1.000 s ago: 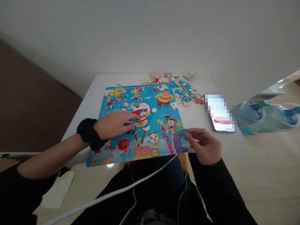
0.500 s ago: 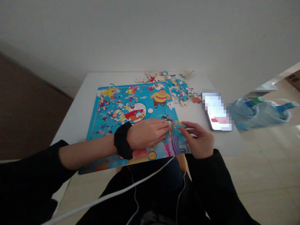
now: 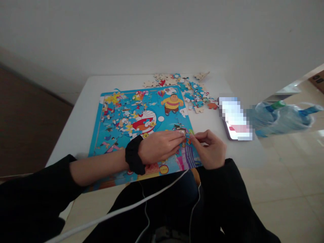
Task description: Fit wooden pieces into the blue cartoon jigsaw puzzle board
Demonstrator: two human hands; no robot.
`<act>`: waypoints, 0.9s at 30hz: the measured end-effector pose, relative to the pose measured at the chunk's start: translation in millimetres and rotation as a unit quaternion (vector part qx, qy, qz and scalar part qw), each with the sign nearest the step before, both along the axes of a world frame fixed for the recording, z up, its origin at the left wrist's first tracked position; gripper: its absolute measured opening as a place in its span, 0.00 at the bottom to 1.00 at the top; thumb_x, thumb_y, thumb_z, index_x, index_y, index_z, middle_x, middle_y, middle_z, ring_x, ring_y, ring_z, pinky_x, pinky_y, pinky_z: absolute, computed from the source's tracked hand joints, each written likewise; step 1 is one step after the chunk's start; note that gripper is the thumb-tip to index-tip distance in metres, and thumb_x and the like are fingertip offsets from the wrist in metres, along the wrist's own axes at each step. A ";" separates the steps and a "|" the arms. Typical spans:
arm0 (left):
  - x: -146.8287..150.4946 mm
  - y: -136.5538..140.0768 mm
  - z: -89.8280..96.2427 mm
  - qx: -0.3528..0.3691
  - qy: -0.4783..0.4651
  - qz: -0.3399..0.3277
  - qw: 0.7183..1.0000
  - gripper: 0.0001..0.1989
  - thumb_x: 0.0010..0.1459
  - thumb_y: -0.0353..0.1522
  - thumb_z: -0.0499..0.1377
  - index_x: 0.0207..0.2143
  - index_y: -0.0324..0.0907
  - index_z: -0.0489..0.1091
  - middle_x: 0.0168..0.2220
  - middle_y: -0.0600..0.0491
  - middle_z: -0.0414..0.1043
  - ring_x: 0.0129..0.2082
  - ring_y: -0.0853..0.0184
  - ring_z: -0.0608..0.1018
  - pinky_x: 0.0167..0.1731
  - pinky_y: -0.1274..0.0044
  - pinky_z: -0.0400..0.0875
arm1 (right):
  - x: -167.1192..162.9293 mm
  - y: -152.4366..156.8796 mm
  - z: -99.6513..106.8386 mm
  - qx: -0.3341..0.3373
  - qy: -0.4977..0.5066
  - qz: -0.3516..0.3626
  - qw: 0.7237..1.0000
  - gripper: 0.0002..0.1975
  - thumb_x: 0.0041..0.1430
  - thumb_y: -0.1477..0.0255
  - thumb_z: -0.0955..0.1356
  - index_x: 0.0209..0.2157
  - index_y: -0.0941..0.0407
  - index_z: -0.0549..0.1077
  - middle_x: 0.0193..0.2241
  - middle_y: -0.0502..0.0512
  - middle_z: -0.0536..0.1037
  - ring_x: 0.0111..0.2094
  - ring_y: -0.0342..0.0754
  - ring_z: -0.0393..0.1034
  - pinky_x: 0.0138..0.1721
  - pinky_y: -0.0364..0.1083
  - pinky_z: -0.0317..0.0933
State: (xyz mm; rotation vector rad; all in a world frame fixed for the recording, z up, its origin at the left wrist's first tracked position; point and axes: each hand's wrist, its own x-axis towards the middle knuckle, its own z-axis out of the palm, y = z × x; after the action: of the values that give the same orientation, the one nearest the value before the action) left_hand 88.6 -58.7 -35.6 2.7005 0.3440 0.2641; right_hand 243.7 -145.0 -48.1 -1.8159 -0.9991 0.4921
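A blue cartoon jigsaw puzzle (image 3: 163,101) lies on the white table, with many pieces fitted in its frame. My left hand (image 3: 160,145) rests on its lower middle, fingers stretched out side by side toward the right; a black scrunchie circles that wrist. At the puzzle's right edge, my right hand (image 3: 210,150) pinches a small colourful puzzle piece (image 3: 188,135) between thumb and fingertips. The piece is close against my left fingertips and partly covered, so whether it sits in a gap cannot be made out.
Loose puzzle pieces (image 3: 194,91) are heaped behind and right of the puzzle. A phone (image 3: 235,119) with a lit, blurred screen lies at the table's right side. Bagged bottles (image 3: 283,116) stand beyond it. A white cable (image 3: 141,201) crosses over my lap.
My right hand has moved left with the puzzle piece, bringing it against my left fingertips. My left hand has stayed nearly in place, and the view has shifted slightly.
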 end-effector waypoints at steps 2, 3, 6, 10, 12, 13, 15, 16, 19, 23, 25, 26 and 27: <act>-1.0 0.5 -0.3 -0.011 -0.009 0.004 1.000 0.16 0.61 0.30 0.48 0.49 0.36 0.67 0.52 0.43 0.66 0.53 0.61 0.69 0.54 0.71 0.63 | 0.0 -0.3 0.4 -0.006 -0.021 0.005 1.000 0.10 0.47 0.66 0.68 0.20 0.55 0.66 0.20 0.48 0.74 0.19 0.39 0.65 0.20 0.41 0.59; -1.4 0.8 -0.4 -0.014 -0.009 0.004 1.000 0.16 0.61 0.30 0.48 0.49 0.37 0.67 0.53 0.44 0.66 0.53 0.62 0.68 0.54 0.71 0.63 | 0.1 -0.5 0.7 -0.010 -0.036 0.005 0.999 0.10 0.47 0.66 0.68 0.19 0.55 0.66 0.19 0.48 0.74 0.18 0.39 0.63 0.20 0.41 0.59; -1.8 1.8 -0.3 -0.018 -0.005 0.002 1.000 0.17 0.61 0.31 0.47 0.49 0.37 0.67 0.53 0.44 0.65 0.53 0.61 0.68 0.53 0.71 0.64 | 0.1 -1.4 1.4 -0.019 -0.079 0.002 0.997 0.11 0.48 0.67 0.67 0.18 0.55 0.66 0.18 0.48 0.73 0.18 0.39 0.62 0.20 0.41 0.58; -1.8 3.6 1.9 -0.011 0.010 -0.006 1.000 0.16 0.62 0.30 0.47 0.50 0.37 0.66 0.54 0.44 0.64 0.53 0.61 0.69 0.52 0.70 0.64 | -0.1 -2.2 1.2 -0.022 -0.110 0.001 0.994 0.11 0.49 0.67 0.68 0.18 0.55 0.66 0.19 0.48 0.73 0.19 0.40 0.63 0.21 0.41 0.57; -2.2 4.8 3.9 -0.022 0.012 -0.014 1.000 0.16 0.61 0.30 0.49 0.49 0.36 0.66 0.53 0.43 0.65 0.53 0.60 0.69 0.52 0.70 0.64 | -0.3 -2.3 1.2 -0.018 -0.112 0.000 0.994 0.11 0.49 0.67 0.67 0.18 0.55 0.66 0.19 0.48 0.73 0.20 0.40 0.63 0.22 0.41 0.58; -2.6 5.5 5.0 -0.032 0.010 -0.018 0.999 0.16 0.60 0.30 0.50 0.49 0.36 0.66 0.53 0.43 0.65 0.53 0.59 0.69 0.52 0.70 0.64 | -0.3 -2.4 1.3 -0.017 -0.111 0.000 0.994 0.11 0.49 0.67 0.67 0.18 0.55 0.66 0.19 0.48 0.73 0.20 0.40 0.64 0.22 0.41 0.58; -3.3 6.9 6.7 -0.051 0.006 -0.028 0.998 0.15 0.60 0.31 0.52 0.48 0.37 0.67 0.53 0.43 0.65 0.53 0.59 0.69 0.52 0.69 0.64 | -0.1 -2.6 1.5 -0.015 -0.110 0.000 0.994 0.11 0.50 0.67 0.67 0.18 0.55 0.66 0.19 0.48 0.73 0.20 0.40 0.64 0.22 0.42 0.58; -3.6 7.6 7.2 -0.056 0.006 -0.034 0.998 0.15 0.59 0.31 0.52 0.48 0.38 0.67 0.53 0.43 0.65 0.54 0.59 0.68 0.53 0.69 0.63 | 0.2 -2.8 1.5 -0.015 -0.109 -0.001 0.994 0.11 0.50 0.67 0.67 0.18 0.55 0.66 0.19 0.48 0.73 0.20 0.40 0.64 0.22 0.42 0.59; -4.5 9.6 7.4 -0.053 0.016 -0.054 0.997 0.15 0.60 0.32 0.52 0.49 0.38 0.67 0.55 0.43 0.63 0.55 0.58 0.66 0.54 0.68 0.62 | 2.8 -3.8 0.5 -0.013 -0.089 -0.011 0.996 0.11 0.49 0.65 0.68 0.19 0.55 0.67 0.20 0.48 0.73 0.19 0.39 0.63 0.21 0.41 0.59; -5.5 11.1 5.4 -0.039 0.038 -0.061 0.997 0.16 0.61 0.33 0.52 0.50 0.39 0.67 0.56 0.43 0.61 0.55 0.59 0.65 0.55 0.68 0.60 | 11.1 -5.0 -3.1 0.004 0.001 -0.031 1.000 0.12 0.47 0.62 0.69 0.21 0.55 0.67 0.20 0.50 0.74 0.19 0.40 0.64 0.18 0.41 0.58; -5.5 10.7 4.7 -0.044 0.038 -0.057 0.997 0.16 0.61 0.33 0.52 0.49 0.39 0.67 0.57 0.43 0.60 0.56 0.59 0.65 0.56 0.68 0.59 | 16.2 -5.2 -4.3 0.025 0.040 -0.023 0.999 0.12 0.46 0.63 0.70 0.22 0.56 0.68 0.20 0.49 0.73 0.20 0.41 0.65 0.18 0.41 0.59; -5.2 10.3 4.6 -0.051 0.036 -0.055 0.997 0.16 0.61 0.33 0.52 0.49 0.39 0.67 0.57 0.43 0.60 0.56 0.59 0.64 0.56 0.68 0.58 | 18.3 -5.2 -4.4 0.033 0.058 -0.015 0.998 0.11 0.45 0.64 0.71 0.24 0.56 0.68 0.20 0.49 0.73 0.20 0.41 0.66 0.18 0.41 0.59; -4.9 9.6 4.6 -0.058 0.030 -0.053 0.996 0.16 0.60 0.33 0.52 0.49 0.38 0.68 0.57 0.43 0.60 0.56 0.58 0.64 0.57 0.67 0.57 | 19.8 -5.3 -4.2 0.037 0.077 -0.007 0.996 0.11 0.45 0.64 0.71 0.26 0.56 0.69 0.20 0.50 0.74 0.20 0.41 0.67 0.18 0.41 0.59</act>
State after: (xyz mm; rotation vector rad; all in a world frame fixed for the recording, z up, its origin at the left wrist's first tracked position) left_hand 83.7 -49.1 -31.0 2.6058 0.2259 0.1284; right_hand 263.6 -150.3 -52.2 -1.6913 -0.8875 0.5710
